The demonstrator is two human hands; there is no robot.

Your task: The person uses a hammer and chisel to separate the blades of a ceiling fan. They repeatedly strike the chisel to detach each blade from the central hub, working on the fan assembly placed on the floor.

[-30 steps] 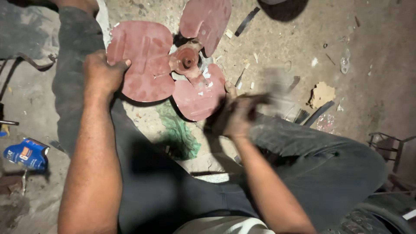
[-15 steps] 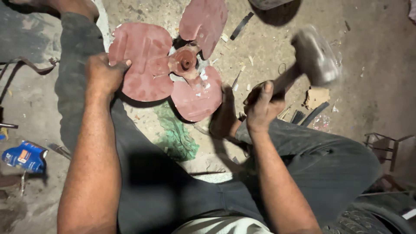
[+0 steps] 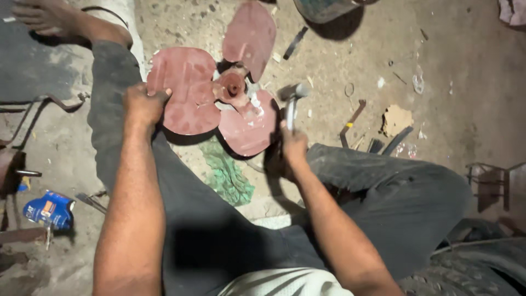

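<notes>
Down from its raised position half a second back, the hammer (image 3: 292,101) is now hanging low, its head just beside the red fan (image 3: 219,98) and close to the hub (image 3: 233,87). The right hand (image 3: 294,147) is wrapping its fingers shut around the hammer's handle, near the bottom end. The left hand (image 3: 143,104) is sitting where it was, fingers closed over the rim of the left blade (image 3: 183,82), pinning the fan against the floor (image 3: 449,82) between the person's legs.

What is worrying me, standing here, is how close everything is. The hammer is swinging within a narrow space, and the lower blade (image 3: 249,129) is lying right between its head and the right wrist; a blow that is glancing off the hub could be sliding onto thin sheet metal and bending it, or skipping toward the knee (image 3: 350,164). The left fingers are curling over a blade edge, so if the fan is jumping or turning under a strike, that edge could be dragging across them. The grip so low on the handle is giving reach but less control, I would guess. Loose scraps (image 3: 356,118) are lying around on the dirt to the right, and a green rag (image 3: 227,175) is lying just under the fan, so the footing for the fan looks uneven and it may be rocking.
</notes>
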